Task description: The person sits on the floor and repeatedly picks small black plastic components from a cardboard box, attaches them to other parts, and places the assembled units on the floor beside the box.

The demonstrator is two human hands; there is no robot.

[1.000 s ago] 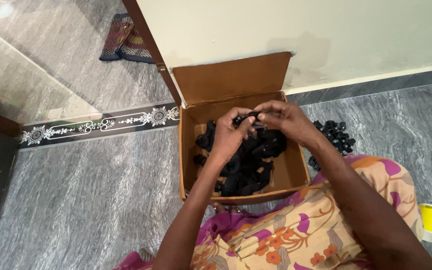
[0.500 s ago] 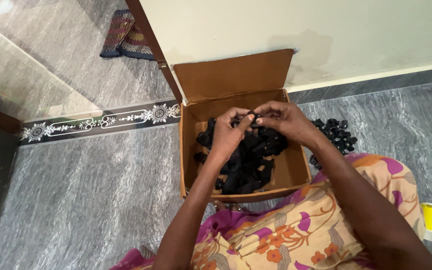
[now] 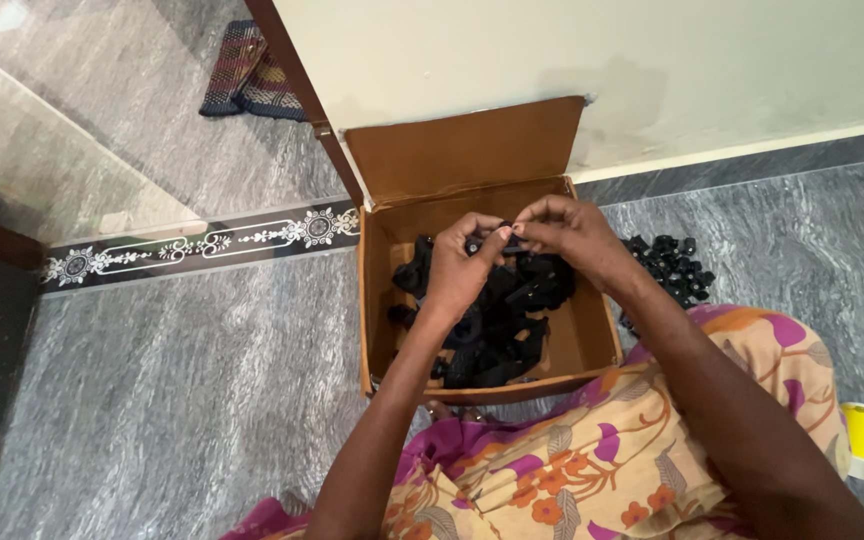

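The left hand and right hand are together pinching a small black plastic part. They are hovering over an open brown cardboard box of similar black pieces.

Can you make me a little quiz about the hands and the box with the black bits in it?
1. True or false: both hands meet over the cardboard box.
2. What do the left hand and the right hand pinch between them? A) a small black part B) a yellow cup C) a spoon
3. Fill in: a smaller heap of black parts lies on the grey ____, to the right of the box.

Key
1. True.
2. A. Fingertips of both hands close on it; its exact shape is too small to tell.
3. Floor.
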